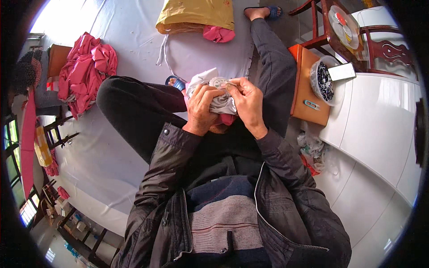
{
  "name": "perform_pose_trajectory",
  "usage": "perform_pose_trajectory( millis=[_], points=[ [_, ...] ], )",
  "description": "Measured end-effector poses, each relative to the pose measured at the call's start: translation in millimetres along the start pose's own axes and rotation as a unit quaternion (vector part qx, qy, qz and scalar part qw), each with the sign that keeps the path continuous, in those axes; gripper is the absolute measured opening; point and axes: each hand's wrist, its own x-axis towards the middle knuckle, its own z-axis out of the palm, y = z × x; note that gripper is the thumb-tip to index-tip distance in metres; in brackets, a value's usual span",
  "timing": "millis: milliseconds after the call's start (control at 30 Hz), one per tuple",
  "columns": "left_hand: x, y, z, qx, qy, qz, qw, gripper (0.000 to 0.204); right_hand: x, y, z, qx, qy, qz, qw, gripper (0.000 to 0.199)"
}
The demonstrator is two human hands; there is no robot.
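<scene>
Jacket: dark, unzipped [286, 201], closest to the lens; a striped grey and navy sweater [223, 223] shows between its open halves, both sleeves running up to the hands.
Cloth: a bunched piece of pale grey fabric [214, 89] with a round green-edged patch near its top, held over the lap between the two hands; a bit of red fabric shows just beneath it.
Left hand: [201, 109] fingers curled shut around the lower left of the cloth, knuckles up, bunching it.
Right hand: [248, 100] thumb and forefinger pressed together in a pinch at the top edge of the cloth, beside the round patch; whether something thin is held there, cannot tell.
Legs: dark trousers [134, 107], one knee bent out past the left hand, the other leg stretched away beyond the right hand to a blue sandal [272, 11].
Beyond the hands: white sheet [134, 27] on the floor, a yellow sack [196, 15] with red cloth spilling from its mouth.
Off the left hand: a heap of red cloth [87, 71].
Off the right hand: an orange stool [306, 85], a clear tub of small dark pieces [324, 82], a phone [342, 71] touching the tub.
</scene>
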Motion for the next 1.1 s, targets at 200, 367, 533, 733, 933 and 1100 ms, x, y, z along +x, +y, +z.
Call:
perform_pose_trajectory(
  millis=[200,367,533,733,933,1100],
  points=[
    [-0.3,-0.2,-0.3,0.006,0.003,0.000,1.000,0.041,-0.1,-1.4,-2.5,-0.025,-0.021,-0.012,0.999,0.015],
    [-1.6,-1.1,-0.9,0.001,0.012,0.010,1.000,0.040,-2.4,-6.6,-4.8,-0.026,-0.031,0.011,0.999,0.016],
    [-0.7,0.6,-1.1,-0.015,0.016,0.006,1.000,0.038,-3.6,-6.5,-6.3,-0.037,-0.038,0.010,0.999,0.017],
    [1.5,2.9,-3.0,-0.019,0.013,0.003,1.000,0.037,-3.7,-4.7,-9.6,-0.049,-0.060,0.021,0.997,0.015],
    [0.4,-1.6,-2.1,0.004,0.005,0.016,1.000,0.039,-3.0,1.9,-11.1,-0.058,-0.054,-0.014,0.997,0.016],
    [-1.8,-1.8,-1.4,0.023,0.004,0.021,1.000,0.042,-0.7,2.9,-13.6,-0.073,-0.070,-0.033,0.994,0.015]
  ],
)
